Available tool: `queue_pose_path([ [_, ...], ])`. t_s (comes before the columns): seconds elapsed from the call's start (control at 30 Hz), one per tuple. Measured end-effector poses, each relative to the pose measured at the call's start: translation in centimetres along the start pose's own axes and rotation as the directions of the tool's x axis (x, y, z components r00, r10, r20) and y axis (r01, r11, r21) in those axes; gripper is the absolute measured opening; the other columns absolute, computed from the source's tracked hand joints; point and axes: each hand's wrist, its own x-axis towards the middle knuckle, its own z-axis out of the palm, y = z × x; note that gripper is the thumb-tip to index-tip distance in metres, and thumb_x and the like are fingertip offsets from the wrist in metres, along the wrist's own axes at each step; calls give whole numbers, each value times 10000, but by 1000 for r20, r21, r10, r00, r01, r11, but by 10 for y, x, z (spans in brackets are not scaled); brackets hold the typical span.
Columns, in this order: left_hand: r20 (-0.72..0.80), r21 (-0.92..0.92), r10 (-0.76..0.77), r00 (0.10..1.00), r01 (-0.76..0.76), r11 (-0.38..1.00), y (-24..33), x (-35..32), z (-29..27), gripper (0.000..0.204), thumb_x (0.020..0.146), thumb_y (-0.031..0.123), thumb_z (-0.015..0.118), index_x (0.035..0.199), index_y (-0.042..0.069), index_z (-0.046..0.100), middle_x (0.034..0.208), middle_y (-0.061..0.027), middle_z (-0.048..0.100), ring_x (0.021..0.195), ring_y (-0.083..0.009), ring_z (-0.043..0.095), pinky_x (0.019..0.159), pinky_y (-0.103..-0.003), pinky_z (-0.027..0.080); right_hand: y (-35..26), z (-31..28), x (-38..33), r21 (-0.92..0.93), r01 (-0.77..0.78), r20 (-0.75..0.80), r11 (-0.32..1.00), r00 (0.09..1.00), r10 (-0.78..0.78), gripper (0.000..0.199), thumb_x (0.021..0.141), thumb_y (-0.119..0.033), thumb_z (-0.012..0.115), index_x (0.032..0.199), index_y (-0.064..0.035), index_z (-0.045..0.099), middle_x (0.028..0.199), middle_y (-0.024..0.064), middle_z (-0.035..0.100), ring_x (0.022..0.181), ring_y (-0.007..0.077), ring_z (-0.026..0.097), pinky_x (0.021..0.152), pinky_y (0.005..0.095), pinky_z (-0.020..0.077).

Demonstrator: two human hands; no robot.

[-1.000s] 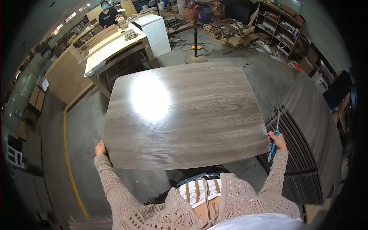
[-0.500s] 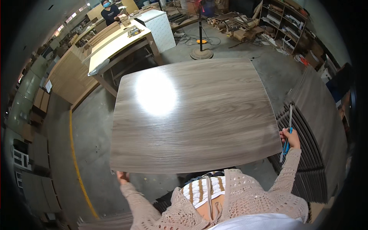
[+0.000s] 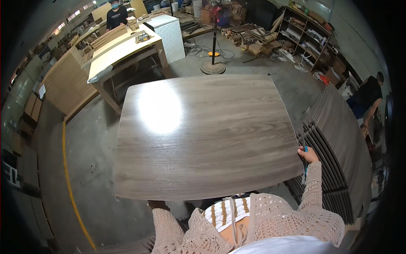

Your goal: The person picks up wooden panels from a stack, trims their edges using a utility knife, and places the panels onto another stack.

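Note:
A wide wood-grain panel [image 3: 211,139], grey-brown with slightly bowed edges, spans the space in front of me. A bright light reflects off its upper left. At its right edge, my right hand [image 3: 310,155] is closed around a slim blue-handled tool [image 3: 306,150] with a narrow metal part; its exact kind is unclear. The fingers are against the panel's edge. My left hand [image 3: 159,205] is under the near edge, left of my body, in shadow. Its fingers are hidden beneath the panel, so its grip does not show.
A stack of similar panels [image 3: 338,131] stands close on my right. Beyond the panel are a workbench [image 3: 114,57] and a stand with a round base [image 3: 212,67]. One person [image 3: 116,17] is behind the bench; another [image 3: 367,99] bends at the far right.
My left hand has moved rightward along the near edge and further under the panel. My right hand still holds the tool at the right edge. A person has come into view at far right.

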Motion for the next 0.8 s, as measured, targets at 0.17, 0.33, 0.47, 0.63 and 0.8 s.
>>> queue_pose_path([
  [0.17,-97,-275,-86,992,56,960,34,-33,-10,563,957,408,268,1398,59,290,1456,-95,286,1324,-260,297,1066,-411,251,27,10,5,-36,197,-14,980,980,-198,486,794,-243,683,1164,41,546,1053,130,623,971,187,570,867,303,420],
  [0.33,-208,-484,-185,960,63,873,52,-62,-54,575,957,417,263,1400,51,279,1461,-101,272,1327,-263,291,1071,-407,245,22,9,3,-63,195,-48,979,979,-198,483,799,-226,673,1168,54,536,1061,160,618,973,217,573,854,301,419],
  [0.47,-275,-641,-268,924,31,767,73,-79,-83,585,957,424,260,1402,45,270,1465,-105,261,1330,-265,286,1075,-404,240,45,-4,29,-156,209,-104,966,969,-226,461,800,-227,676,1149,47,555,1022,162,632,930,242,587,856,318,424],
  [0.63,-341,-804,-421,841,-28,594,83,-110,-120,598,956,434,255,1405,38,259,1470,-111,248,1333,-267,280,1079,-399,234,1,-10,6,53,88,32,995,995,-90,516,791,-217,689,1201,50,524,1077,130,608,975,177,550,882,275,399],
  [0.8,-313,-929,-572,758,-117,352,105,-153,-116,611,956,443,250,1408,31,248,1475,-117,234,1336,-269,273,1084,-395,228,37,-9,33,126,146,61,981,986,-155,524,782,-222,697,1196,52,527,1072,117,606,975,176,548,880,274,399],
])
